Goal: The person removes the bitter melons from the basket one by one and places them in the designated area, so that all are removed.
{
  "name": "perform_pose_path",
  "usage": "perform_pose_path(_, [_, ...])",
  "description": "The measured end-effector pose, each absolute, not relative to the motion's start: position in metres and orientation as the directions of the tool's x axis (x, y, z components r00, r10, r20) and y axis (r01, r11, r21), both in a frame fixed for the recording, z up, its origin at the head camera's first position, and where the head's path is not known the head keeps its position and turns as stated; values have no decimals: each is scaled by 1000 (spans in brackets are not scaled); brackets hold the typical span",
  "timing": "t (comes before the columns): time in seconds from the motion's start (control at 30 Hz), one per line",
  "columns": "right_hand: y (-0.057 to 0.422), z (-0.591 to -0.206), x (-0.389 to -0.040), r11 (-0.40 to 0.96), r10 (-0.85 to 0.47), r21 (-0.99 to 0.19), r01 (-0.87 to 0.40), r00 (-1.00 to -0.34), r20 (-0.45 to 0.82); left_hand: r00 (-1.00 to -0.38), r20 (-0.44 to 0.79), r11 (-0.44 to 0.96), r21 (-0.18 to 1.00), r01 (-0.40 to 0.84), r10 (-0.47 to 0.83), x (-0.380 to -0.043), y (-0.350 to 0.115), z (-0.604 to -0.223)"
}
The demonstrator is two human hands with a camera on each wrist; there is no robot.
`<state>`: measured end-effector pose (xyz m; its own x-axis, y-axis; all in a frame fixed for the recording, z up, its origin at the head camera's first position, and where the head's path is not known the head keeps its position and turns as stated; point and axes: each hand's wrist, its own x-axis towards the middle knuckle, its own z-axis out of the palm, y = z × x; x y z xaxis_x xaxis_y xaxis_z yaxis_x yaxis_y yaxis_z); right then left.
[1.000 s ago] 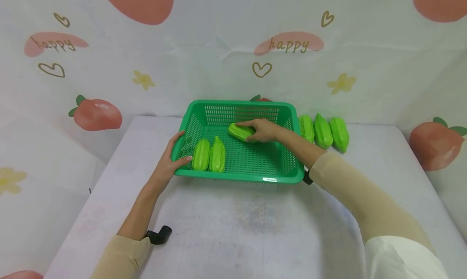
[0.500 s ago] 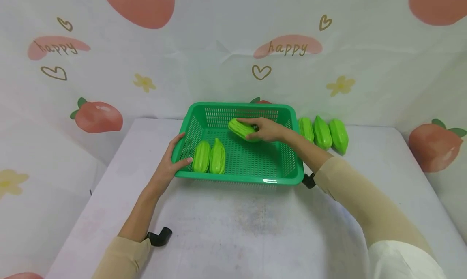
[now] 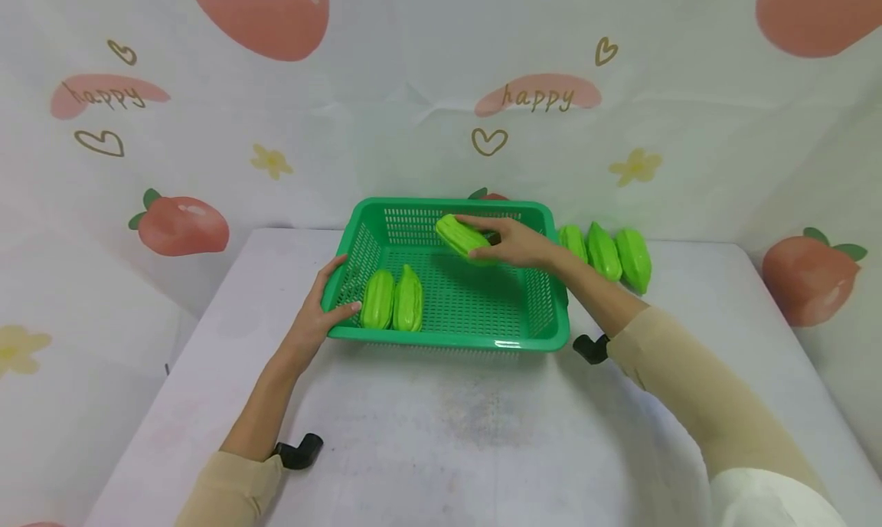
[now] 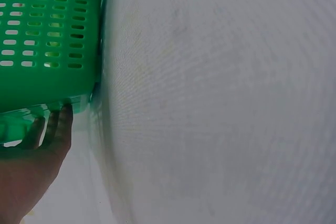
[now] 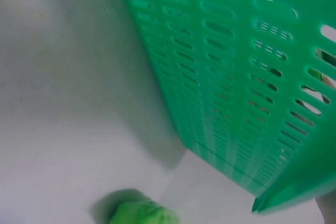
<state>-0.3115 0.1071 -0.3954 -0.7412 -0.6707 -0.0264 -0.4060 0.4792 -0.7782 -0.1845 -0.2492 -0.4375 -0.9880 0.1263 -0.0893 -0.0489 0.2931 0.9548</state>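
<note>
A green plastic basket (image 3: 475,342) stands at the back of the table. My left hand (image 3: 317,316) grips its front left corner, thumb over the rim and fingers along the outside; in the left wrist view those fingers (image 4: 63,132) curl under the rim. Above the basket floor my right hand (image 3: 513,242) holds a tilted, ribbed green fruit (image 3: 460,236) between thumb and fingers. Two more ribbed fruits, one with a blunt end (image 3: 378,300) and one with a pointed end (image 3: 409,300), lie side by side inside at the front left.
Right of the basket, several ribbed green fruits (image 3: 603,253) lie in a row on the table, the nearest partly hidden by the basket. The right wrist view shows the basket's slotted wall (image 5: 226,77) and a green fruit (image 5: 139,213). Behind hangs a printed cloth (image 3: 413,75).
My right hand has lifted the ribbed fruit up from near the basket floor and tilted it more. My left hand keeps its grip on the basket. The view has shifted slightly.
</note>
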Motion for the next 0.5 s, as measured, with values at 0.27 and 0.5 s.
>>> perform_pose_path(0.27, [121,-384,-302,463,-651,-791,-400,-759,3,-987,-94,284,957,-55,128,-185,-249,-438])
perform_pose_path(0.5, [135,-380,-293,396,-635,-836,-380,-771,49,-987,-94,284,957,-54,128,-185,-249,-438])
